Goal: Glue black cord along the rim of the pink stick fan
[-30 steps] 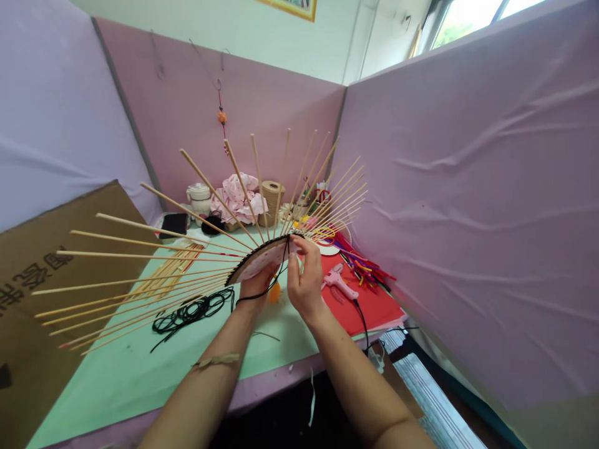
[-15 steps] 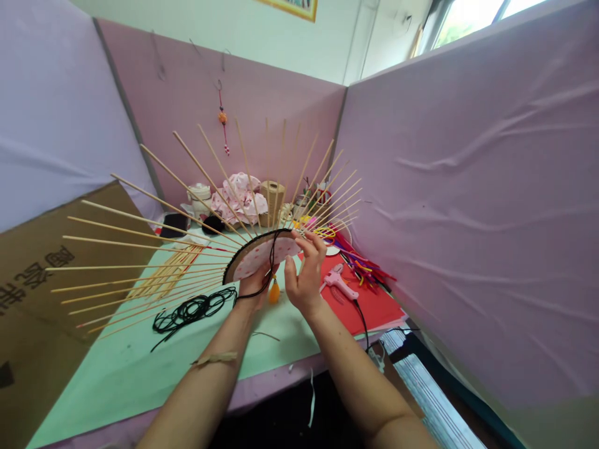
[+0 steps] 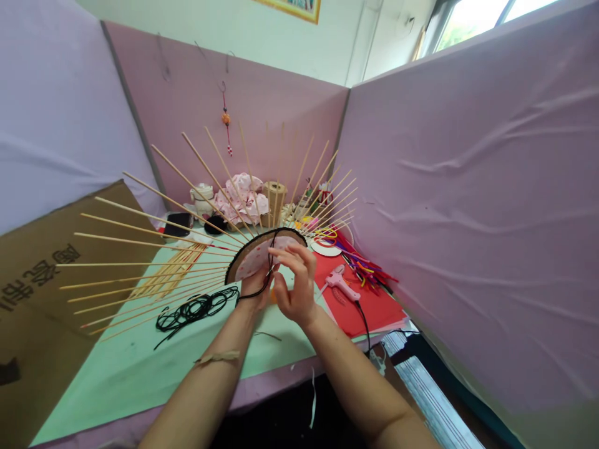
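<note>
I hold up a round pink dotted card disc with several thin wooden sticks fanning out from its rim. My left hand grips the disc from below, fingers closed on its underside. A black cord runs over the disc's edge and down past my left wrist. My right hand is in front of the disc, thumb and forefinger pinched on that cord, the other fingers spread. A coil of the same black cord lies on the green table below.
A pink glue gun lies on red paper to the right, beside coloured pipe cleaners. A twine spool, pink cloth and a white pot stand at the back. Loose sticks lie on the table; cardboard leans at left.
The disc has turned and tilted, swinging the sticks upward and to the left. My right hand has come down from the disc's top rim to its front, pulling the cord.
</note>
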Demonstrator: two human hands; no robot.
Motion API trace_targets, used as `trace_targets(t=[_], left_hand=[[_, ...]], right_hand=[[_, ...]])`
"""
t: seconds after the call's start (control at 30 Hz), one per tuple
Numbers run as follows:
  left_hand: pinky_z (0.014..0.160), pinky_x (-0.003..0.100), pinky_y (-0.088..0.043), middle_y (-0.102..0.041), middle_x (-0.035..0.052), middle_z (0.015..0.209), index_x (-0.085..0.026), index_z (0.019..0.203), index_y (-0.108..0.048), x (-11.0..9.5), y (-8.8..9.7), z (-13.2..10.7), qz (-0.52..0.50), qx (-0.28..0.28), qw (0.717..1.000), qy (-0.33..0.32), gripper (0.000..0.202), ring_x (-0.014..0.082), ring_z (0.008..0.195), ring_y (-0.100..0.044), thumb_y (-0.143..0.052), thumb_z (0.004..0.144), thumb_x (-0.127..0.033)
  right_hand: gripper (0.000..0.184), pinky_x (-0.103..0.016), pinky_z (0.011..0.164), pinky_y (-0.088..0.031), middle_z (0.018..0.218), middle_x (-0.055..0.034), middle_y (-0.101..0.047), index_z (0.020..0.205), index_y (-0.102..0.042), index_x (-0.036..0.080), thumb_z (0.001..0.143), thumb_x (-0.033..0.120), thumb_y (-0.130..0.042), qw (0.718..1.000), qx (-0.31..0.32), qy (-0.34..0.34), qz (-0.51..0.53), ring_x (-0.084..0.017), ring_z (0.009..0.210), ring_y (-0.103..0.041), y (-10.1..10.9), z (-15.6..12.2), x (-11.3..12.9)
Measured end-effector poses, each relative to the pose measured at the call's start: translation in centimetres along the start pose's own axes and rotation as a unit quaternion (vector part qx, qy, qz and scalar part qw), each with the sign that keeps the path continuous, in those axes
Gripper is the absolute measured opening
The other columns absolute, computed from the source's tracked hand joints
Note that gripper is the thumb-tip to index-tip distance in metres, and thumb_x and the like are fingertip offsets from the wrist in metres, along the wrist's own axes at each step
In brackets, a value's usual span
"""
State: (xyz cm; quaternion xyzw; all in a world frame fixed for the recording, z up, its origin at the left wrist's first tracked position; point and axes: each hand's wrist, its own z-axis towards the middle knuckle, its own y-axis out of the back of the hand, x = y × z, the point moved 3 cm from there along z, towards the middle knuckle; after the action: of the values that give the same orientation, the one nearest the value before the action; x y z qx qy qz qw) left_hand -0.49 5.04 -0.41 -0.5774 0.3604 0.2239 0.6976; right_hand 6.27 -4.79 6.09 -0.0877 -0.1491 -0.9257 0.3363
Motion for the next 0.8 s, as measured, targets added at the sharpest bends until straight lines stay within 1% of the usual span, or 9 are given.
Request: trace_targets(t=[0.1, 0.13, 0.2, 0.23, 0.3, 0.37, 0.43, 0.67, 0.8], left_hand=[[0.1, 0.039, -0.047, -0.071, 0.0011, 0.092, -0.02, 0.083, -0.066, 0.7, 1.0, 0.6, -0.062, -0.037, 0.997, 0.017, 0.027, 0.0212, 0.104, -0.063, -0.08, 0.06, -0.023], [0.1, 0.039, -0.048, -0.071, -0.0002, 0.088, -0.021, 0.08, -0.065, 0.9, 1.3, 0.9, -0.069, -0.046, 0.996, 0.019, 0.025, 0.0198, 0.102, -0.064, -0.08, 0.059, -0.024], [0.099, 0.039, -0.048, -0.07, -0.0019, 0.082, -0.021, 0.075, -0.063, 1.2, 1.7, 1.2, -0.069, -0.054, 0.996, 0.021, 0.022, 0.0185, 0.1, -0.064, -0.079, 0.06, -0.025], [0.098, 0.039, -0.049, -0.07, -0.0023, 0.08, -0.022, 0.074, -0.063, 1.2, 1.8, 1.4, -0.066, -0.054, 0.996, 0.022, 0.021, 0.0185, 0.099, -0.065, -0.079, 0.061, -0.026], [0.098, 0.039, -0.049, -0.07, -0.0022, 0.079, -0.022, 0.075, -0.063, 1.2, 2.0, 1.5, -0.065, -0.052, 0.996, 0.019, 0.02, 0.0189, 0.098, -0.065, -0.078, 0.062, -0.026], [0.098, 0.04, -0.049, -0.07, -0.0015, 0.081, -0.022, 0.076, -0.064, 1.0, 2.0, 1.5, -0.065, -0.046, 0.997, 0.011, 0.02, 0.0191, 0.098, -0.065, -0.078, 0.062, -0.025], [0.098, 0.04, -0.049, -0.07, -0.0009, 0.082, -0.022, 0.076, -0.064, 0.9, 2.0, 1.5, -0.063, -0.037, 0.997, 0.003, 0.02, 0.0195, 0.1, -0.065, -0.078, 0.063, -0.026], [0.097, 0.038, -0.051, -0.071, -0.0008, 0.081, -0.022, 0.075, -0.066, 0.9, 2.3, 1.7, -0.08, -0.043, 0.996, 0.019, 0.02, 0.0182, 0.093, -0.067, -0.08, 0.061, -0.022], [0.098, 0.038, -0.051, -0.073, -0.0019, 0.09, -0.025, 0.079, -0.068, 0.8, 2.2, 1.7, -0.096, -0.03, 0.995, 0.015, 0.023, 0.0188, 0.096, -0.067, -0.081, 0.06, -0.021]], right_hand=[[0.035, -0.046, 0.097, -0.045, 0.115, -0.0086, -0.054, 0.117, -0.047, 0.026, 0.085, 0.014, -0.048, 0.999, -0.02, -0.026, -0.038, -0.022, 0.112, -0.054, 2.7, -1.6, -1.6], [0.029, -0.046, 0.097, -0.044, 0.112, -0.0089, -0.055, 0.113, -0.05, 0.024, 0.086, 0.016, -0.048, 0.995, -0.014, -0.059, -0.074, -0.023, 0.111, -0.053, 3.8, -2.2, -2.7], [0.021, -0.045, 0.094, -0.044, 0.106, -0.0102, -0.057, 0.108, -0.054, 0.02, 0.088, 0.022, -0.046, 0.975, 0.048, -0.155, -0.154, -0.024, 0.107, -0.053, 6.1, -3.8, -5.7], [0.02, -0.045, 0.093, -0.043, 0.105, -0.0117, -0.057, 0.105, -0.055, 0.018, 0.088, 0.025, -0.046, 0.951, 0.087, -0.21, -0.21, -0.026, 0.105, -0.052, 7.3, -4.7, -7.2], [0.024, -0.045, 0.093, -0.041, 0.105, -0.0149, -0.057, 0.103, -0.058, 0.015, 0.085, 0.03, -0.052, 0.88, 0.181, -0.295, -0.325, -0.029, 0.103, -0.052, 9.3, -6.6, -10.0], [0.031, -0.044, 0.09, -0.041, 0.105, -0.0192, -0.057, 0.101, -0.061, 0.012, 0.084, 0.037, -0.057, 0.811, 0.263, -0.339, -0.397, -0.033, 0.102, -0.052, 10.5, -8.2, -11.7], [0.036, -0.042, 0.088, -0.041, 0.104, -0.0213, -0.058, 0.1, -0.062, 0.009, 0.084, 0.041, -0.058, 0.772, 0.313, -0.354, -0.426, -0.035, 0.102, -0.054, 10.8, -9.2, -12.6], [0.042, -0.038, 0.087, -0.041, 0.106, -0.0229, -0.059, 0.107, -0.06, 0.006, 0.085, 0.041, -0.058, 0.745, 0.309, -0.371, -0.46, -0.035, 0.104, -0.057, 9.4, -9.0, -13.5], [0.034, -0.038, 0.087, -0.042, 0.103, -0.0225, -0.062, 0.104, -0.063, 0.006, 0.087, 0.034, -0.054, 0.753, 0.323, -0.373, -0.434, -0.035, 0.102, -0.059, 9.3, -8.4, -13.3]])
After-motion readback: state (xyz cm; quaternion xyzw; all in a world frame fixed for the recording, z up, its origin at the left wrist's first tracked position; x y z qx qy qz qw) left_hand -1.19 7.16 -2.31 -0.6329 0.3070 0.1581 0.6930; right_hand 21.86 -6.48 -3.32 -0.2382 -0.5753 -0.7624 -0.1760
